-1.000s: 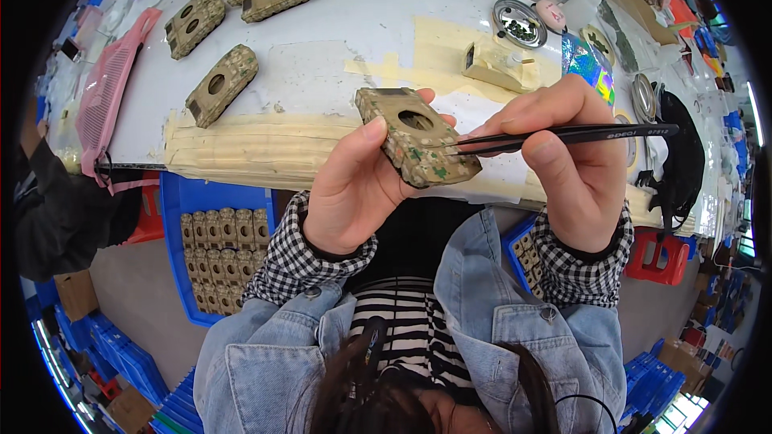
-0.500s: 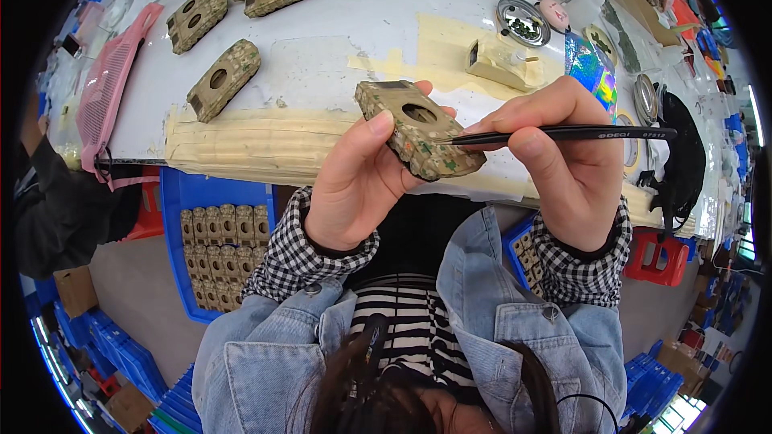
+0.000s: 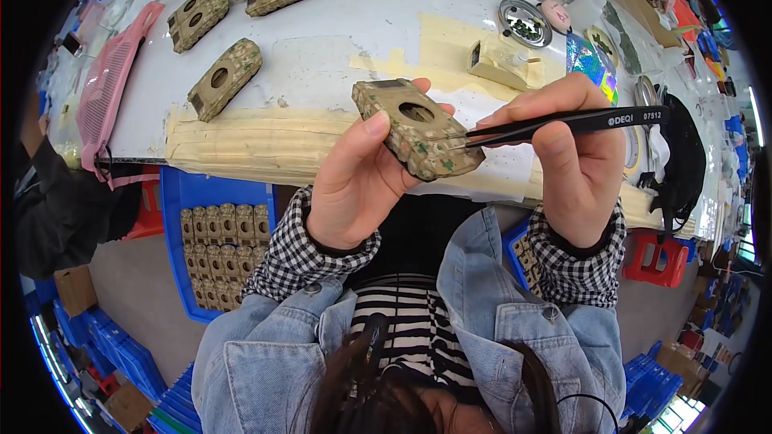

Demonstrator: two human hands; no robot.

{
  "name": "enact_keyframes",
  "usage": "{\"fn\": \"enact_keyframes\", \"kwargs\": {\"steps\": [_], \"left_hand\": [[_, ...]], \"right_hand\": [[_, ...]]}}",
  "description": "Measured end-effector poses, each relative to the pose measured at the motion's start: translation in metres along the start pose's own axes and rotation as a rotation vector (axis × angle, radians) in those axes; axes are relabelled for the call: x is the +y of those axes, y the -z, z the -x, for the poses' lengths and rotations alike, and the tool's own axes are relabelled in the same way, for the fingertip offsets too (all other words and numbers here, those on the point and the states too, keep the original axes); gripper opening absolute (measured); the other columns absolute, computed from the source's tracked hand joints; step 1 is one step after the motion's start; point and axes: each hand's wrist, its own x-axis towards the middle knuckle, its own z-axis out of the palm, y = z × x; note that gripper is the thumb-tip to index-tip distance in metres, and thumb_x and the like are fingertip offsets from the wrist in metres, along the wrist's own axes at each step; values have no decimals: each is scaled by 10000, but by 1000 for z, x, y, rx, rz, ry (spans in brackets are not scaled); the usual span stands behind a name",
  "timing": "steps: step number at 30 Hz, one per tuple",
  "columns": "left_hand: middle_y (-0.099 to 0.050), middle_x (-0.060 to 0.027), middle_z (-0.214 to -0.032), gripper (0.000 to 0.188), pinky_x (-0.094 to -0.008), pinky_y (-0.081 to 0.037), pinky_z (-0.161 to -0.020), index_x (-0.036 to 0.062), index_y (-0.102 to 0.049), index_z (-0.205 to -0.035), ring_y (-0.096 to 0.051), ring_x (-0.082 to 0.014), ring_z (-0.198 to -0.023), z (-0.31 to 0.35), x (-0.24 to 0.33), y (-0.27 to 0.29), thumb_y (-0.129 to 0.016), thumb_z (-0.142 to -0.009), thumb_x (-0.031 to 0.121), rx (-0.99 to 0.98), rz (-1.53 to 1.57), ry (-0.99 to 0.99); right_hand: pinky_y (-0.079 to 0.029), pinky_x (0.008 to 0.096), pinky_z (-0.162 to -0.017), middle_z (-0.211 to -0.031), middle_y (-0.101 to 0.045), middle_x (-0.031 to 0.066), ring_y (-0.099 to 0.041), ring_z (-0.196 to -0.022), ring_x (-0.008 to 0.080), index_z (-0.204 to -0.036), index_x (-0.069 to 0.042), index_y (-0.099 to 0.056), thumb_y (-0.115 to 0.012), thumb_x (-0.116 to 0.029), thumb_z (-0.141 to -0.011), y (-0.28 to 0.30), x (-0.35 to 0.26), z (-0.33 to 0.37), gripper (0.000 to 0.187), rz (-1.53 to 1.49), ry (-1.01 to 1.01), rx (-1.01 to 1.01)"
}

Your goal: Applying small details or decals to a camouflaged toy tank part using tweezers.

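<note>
the left hand (image 3: 350, 173) gripped the camouflage vehicle body (image 3: 425, 137) by its edges, likely leaving its top reachable, as the right hand (image 3: 589, 173) pinched black tweezers (image 3: 591, 121)!

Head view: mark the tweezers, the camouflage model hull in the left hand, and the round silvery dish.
Black tweezers (image 3: 597, 120): head view, middle of the handle.
Camouflage model hull (image 3: 420, 135): head view, top deck beside its round opening.
Round silvery dish (image 3: 518, 10): head view, bare inside near the far rim.
</note>
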Motion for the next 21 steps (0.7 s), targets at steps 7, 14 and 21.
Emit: {"fn": "enact_keyframes", "kwargs": {"steps": [7, 14, 21], "left_hand": [[-216, -339, -1363, 903, -345, -562, -649, -109, -282, -1304, -291, -386, -1274, 3, -2, 1, -628, -728, 495, -252, 9, -136], [26, -359, -1392, 971, -361, -561, -672, -61, -165, -1367, -575, -376, -980, 4, 0, 4, -711, -687, 367, -364, 132, -42], [46, -355, -1392, 968, -378, -562, -683, -57, -135, -1373, -609, -364, -906, 3, 2, 4, -703, -709, 359, -383, 104, -11]], "right_hand": [[-536, 312, -718, -875, -601, 166, -634, -768, 216, -944, 47, -477, -493, -241, -917, 10, 5, 1, 290, 51, 9, 137], [-532, 319, -736, -893, -595, 169, -634, -803, 229, -963, 45, -469, -465, -174, -925, 10, 4, 3, 223, 33, -43, 123], [-529, 325, -751, -896, -592, 167, -630, -818, 229, -970, 44, -466, -474, -157, -919, 8, 7, 4, 208, 0, -62, 108]]}}
